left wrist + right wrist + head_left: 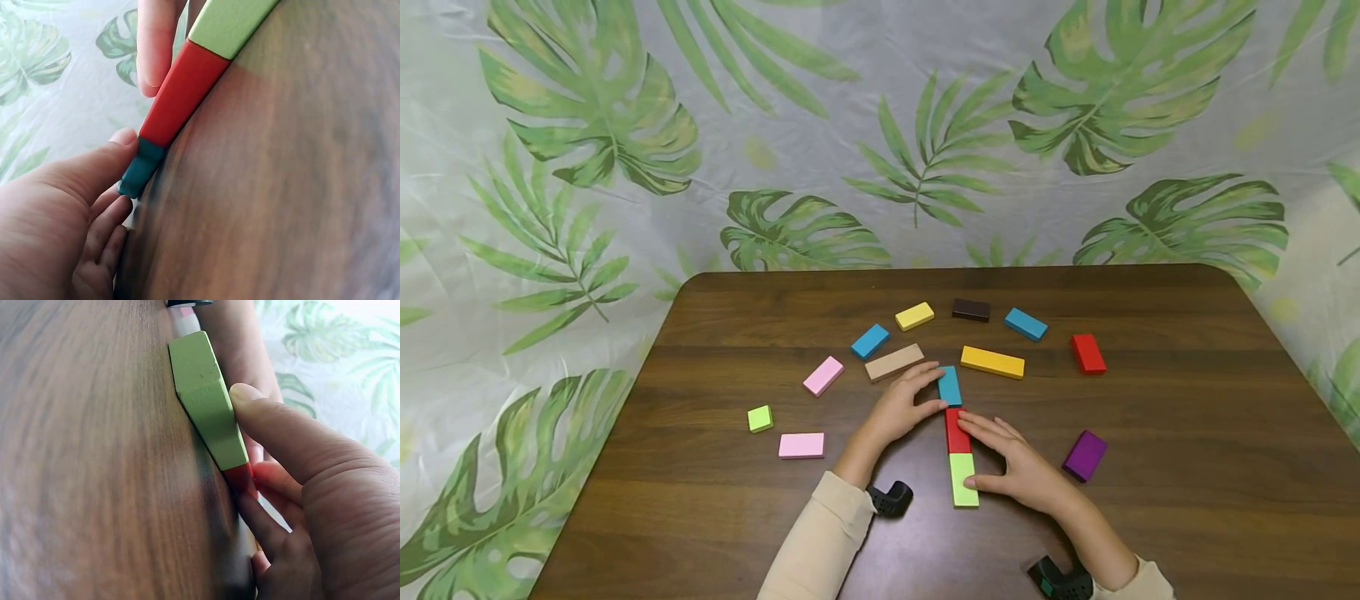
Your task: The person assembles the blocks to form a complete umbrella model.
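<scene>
A blue block [950, 386], a red block [958, 431] and a lime green block [964, 480] lie end to end in a line on the table. My left hand [901, 408] pinches the blue block at the far end of the line, its thumb by the joint with the red one and its fingers at the far edge. My right hand [1026, 467] reaches in from the right with fingers extended. Its fingertips touch the red block, and its thumb [247, 394] rests on the lime green block's edge.
Around the line, on the brown table [700, 517], lie a tan block [895, 362], an orange block [992, 362], a purple block [1084, 456], a red block [1088, 353] and several others. A leaf-patterned cloth [805, 150] hangs behind the table.
</scene>
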The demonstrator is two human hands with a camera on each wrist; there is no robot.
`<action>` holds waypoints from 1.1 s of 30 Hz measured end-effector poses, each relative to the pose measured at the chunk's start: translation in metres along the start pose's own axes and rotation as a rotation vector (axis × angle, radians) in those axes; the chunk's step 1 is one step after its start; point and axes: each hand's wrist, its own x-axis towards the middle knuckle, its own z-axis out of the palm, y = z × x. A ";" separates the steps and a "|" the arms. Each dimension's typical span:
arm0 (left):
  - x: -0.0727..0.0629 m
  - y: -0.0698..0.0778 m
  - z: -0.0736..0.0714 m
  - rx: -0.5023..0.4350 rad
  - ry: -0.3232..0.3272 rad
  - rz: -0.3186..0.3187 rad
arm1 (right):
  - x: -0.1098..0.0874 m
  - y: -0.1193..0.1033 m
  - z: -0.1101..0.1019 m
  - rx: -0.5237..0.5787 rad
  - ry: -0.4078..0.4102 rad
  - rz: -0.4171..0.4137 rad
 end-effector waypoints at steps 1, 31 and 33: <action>0.000 0.000 0.000 0.003 -0.003 0.004 | 0.000 0.000 0.000 -0.001 0.001 -0.002; -0.004 0.001 0.003 0.049 0.002 0.073 | 0.000 0.000 0.000 -0.006 -0.004 0.013; -0.004 0.001 0.003 0.044 -0.002 0.079 | 0.000 0.000 0.000 -0.010 -0.004 0.010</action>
